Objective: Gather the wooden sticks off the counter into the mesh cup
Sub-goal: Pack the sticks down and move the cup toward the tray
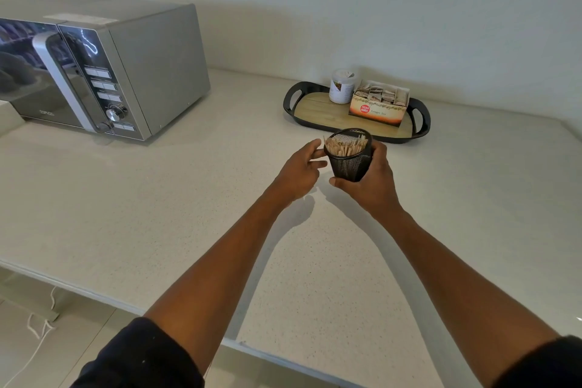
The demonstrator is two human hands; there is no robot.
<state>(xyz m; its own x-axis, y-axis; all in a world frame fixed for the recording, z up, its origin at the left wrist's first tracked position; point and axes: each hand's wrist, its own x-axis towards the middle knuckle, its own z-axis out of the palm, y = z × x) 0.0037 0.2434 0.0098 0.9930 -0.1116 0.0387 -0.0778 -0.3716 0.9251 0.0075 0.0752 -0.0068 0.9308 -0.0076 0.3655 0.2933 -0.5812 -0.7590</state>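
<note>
A black mesh cup [350, 164] is held above the pale counter [157, 198], tilted a little toward me. Many wooden sticks [345, 146] stand packed inside it, their tips showing above the rim. My right hand [368, 181] grips the cup from the right and underneath, fingers curled round its wall. My left hand [300, 168] is at the cup's left side, its thumb and fingertips touching the rim with fingers loosely bent. No loose sticks show on the counter.
A silver microwave [104, 72] stands at the back left. Behind the cup lies a black-rimmed wooden tray [291, 98] carrying a white jar [341, 86] and a box of tea bags [379, 104]. The counter's front edge runs diagonally below my arms.
</note>
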